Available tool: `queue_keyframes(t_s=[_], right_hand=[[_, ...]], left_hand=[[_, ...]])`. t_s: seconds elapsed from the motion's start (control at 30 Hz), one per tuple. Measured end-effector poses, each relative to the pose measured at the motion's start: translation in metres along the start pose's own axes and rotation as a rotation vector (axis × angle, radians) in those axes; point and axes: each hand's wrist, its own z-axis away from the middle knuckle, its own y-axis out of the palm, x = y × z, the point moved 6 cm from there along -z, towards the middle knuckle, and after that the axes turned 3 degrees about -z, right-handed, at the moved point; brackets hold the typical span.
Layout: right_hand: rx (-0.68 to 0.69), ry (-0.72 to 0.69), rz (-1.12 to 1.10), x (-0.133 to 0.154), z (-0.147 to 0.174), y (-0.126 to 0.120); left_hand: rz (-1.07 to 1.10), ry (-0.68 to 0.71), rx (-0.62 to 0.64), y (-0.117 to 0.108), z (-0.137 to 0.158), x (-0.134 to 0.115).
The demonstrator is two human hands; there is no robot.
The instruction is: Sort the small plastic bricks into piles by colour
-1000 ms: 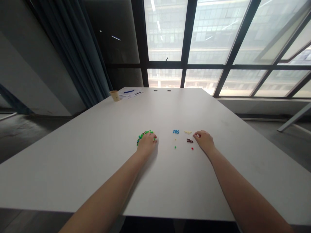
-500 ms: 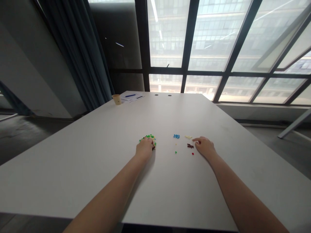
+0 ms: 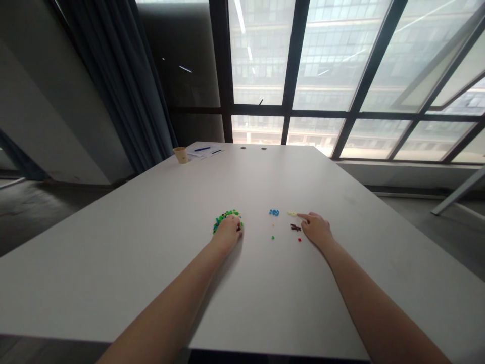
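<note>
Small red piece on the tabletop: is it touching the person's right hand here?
Apart. The head view shows a strip of bare white tabletop between the small red piece and the right hand.

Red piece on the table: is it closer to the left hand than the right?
No, the red piece lies close to the right hand and brown pieces, while the left hand is at the multicoloured pile.

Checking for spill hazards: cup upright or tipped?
Upright: the cup has its wide rim on top and narrower base on the table.
</note>
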Motion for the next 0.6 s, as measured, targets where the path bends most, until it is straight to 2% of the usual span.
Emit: queue_keyframes(t_s=[0.23, 0.4, 0.6], right_hand=[[-0.043, 0.028, -0.058, -0.004, 0.0, -0.005], [-0.067, 0.007, -0.092, -0.005, -0.001, -0.003], [-0.105, -0.009, -0.118, -0.007, -0.001, -0.003]], left_hand=[[0.055, 0.041, -0.055, 0.006, -0.005, 0.004], [0.035, 0.049, -0.112, -0.003, -0.003, 0.0], [0.114, -0.022, -0.074, -0.001, -0.004, 0.007]])
